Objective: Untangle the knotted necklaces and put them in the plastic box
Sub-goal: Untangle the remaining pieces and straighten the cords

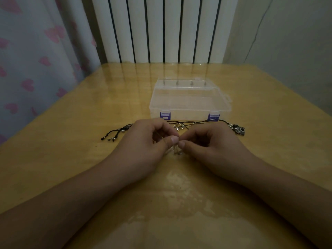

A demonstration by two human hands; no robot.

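Left of the left hand (143, 141), black cord ends (116, 133) lie on the table (71, 159). That hand pinches a thin silver chain (177, 150) between thumb and fingers; the right hand (212, 142), fingertip to fingertip with it, pinches the same chain. Beyond both hands sits the closed plastic box (188, 99). Right of the right hand lies a dark pendant (238, 130).
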